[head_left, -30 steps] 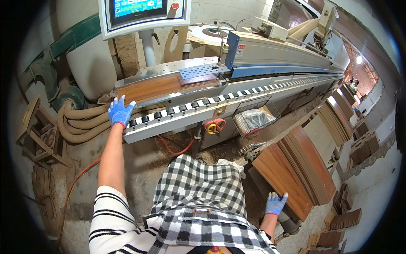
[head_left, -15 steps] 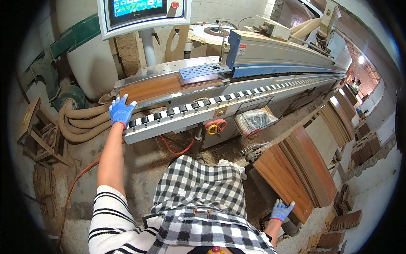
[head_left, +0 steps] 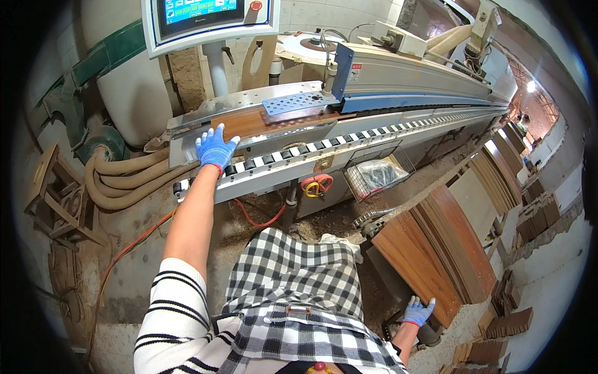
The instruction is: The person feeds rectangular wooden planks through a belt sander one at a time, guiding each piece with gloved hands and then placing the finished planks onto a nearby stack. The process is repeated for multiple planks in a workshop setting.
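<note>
My left hand (head_left: 215, 149), in a blue and white work glove, lies with fingers spread on the near edge of a brown wood-grain board (head_left: 240, 124). That board rests on the metal infeed table (head_left: 182, 148) of a long edge-banding machine (head_left: 417, 75), its far end under a perforated blue plate (head_left: 293, 105). At lower right, my right hand (head_left: 417, 310), gloved alike, touches the near end of the front board in a stack of wood-grain boards (head_left: 416, 258). Its fingers are apart, with the thumb toward the board's edge.
A roller rail (head_left: 324, 147) runs along the machine's near side. Above it stands a control screen (head_left: 202, 15). A wire basket (head_left: 380, 176) with clear plastic hangs below the rail. Ribbed hoses (head_left: 124, 181) and a wooden stool (head_left: 56, 193) are at left. More board stacks (head_left: 495, 168) line the right.
My left hand has moved right along the machine, and the board under it has slid the same way, baring more of the metal table. My right hand has stayed at the stack.
</note>
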Demonstrator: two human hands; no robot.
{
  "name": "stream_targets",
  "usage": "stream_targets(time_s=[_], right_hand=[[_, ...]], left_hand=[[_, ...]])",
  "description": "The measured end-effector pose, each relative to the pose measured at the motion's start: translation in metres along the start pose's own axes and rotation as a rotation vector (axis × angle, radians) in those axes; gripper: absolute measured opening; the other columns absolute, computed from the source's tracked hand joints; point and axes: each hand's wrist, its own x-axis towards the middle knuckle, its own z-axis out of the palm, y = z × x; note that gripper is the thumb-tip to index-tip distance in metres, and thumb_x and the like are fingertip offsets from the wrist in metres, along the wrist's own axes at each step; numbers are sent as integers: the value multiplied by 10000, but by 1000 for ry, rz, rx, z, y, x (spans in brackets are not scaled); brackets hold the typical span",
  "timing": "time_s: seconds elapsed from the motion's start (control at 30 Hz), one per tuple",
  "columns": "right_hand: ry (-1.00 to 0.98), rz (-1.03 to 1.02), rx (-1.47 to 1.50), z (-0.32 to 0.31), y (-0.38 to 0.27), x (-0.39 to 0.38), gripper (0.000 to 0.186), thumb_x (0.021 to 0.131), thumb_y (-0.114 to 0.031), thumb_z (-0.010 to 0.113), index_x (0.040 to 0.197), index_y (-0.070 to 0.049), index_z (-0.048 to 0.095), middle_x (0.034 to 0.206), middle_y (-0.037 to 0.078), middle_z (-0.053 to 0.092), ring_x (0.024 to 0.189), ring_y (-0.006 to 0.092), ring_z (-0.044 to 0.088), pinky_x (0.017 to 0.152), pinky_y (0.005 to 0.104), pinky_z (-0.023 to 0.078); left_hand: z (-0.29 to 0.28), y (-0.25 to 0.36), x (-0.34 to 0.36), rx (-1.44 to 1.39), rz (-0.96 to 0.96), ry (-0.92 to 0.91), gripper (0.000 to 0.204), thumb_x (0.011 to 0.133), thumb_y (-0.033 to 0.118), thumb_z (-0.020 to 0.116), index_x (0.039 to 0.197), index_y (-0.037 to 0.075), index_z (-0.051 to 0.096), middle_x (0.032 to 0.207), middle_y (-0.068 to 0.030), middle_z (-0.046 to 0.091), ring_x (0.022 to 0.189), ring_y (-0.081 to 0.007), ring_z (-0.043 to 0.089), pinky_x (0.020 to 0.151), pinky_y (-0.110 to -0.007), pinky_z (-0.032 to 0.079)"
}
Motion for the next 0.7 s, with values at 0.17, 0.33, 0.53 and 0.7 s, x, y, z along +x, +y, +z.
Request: stream_targets(time_s=[0.17,0.33,0.53,0.7], right_hand=[[-199,111,-111,-4,-5,-52,589,729,-470,722,1128,-73,546,1120,69,525,966,247,483,898,400,436],[-238,18,-156,-18,-18,-50,473,789,-429,672,1087,-75,574,1027,61,596,861,225,524,822,391,444],[-588,0,-194,22,-12,-82,275,839,-311,637,1016,-101,625,834,41,664,695,199,567,730,392,486],[-810,180,-198,120,43,-137,323,871,-294,583,1128,-99,568,910,60,655,703,194,574,763,417,471]], left_hand=[[-11,1,-10,-100,128,-46,737,861,535,503,1444,146,274,1419,-185,383,1336,-330,316,1115,-433,176],[-14,-18,-27,-144,186,40,640,885,435,527,1419,146,323,1311,-246,474,1254,-377,406,1082,-420,270],[-24,-34,-58,-378,287,116,625,867,392,580,1395,130,370,1292,-231,493,1213,-385,442,1045,-436,326],[-38,-23,-100,-366,563,216,691,832,438,617,1397,121,377,1404,-189,391,1321,-354,329,1094,-430,263]])
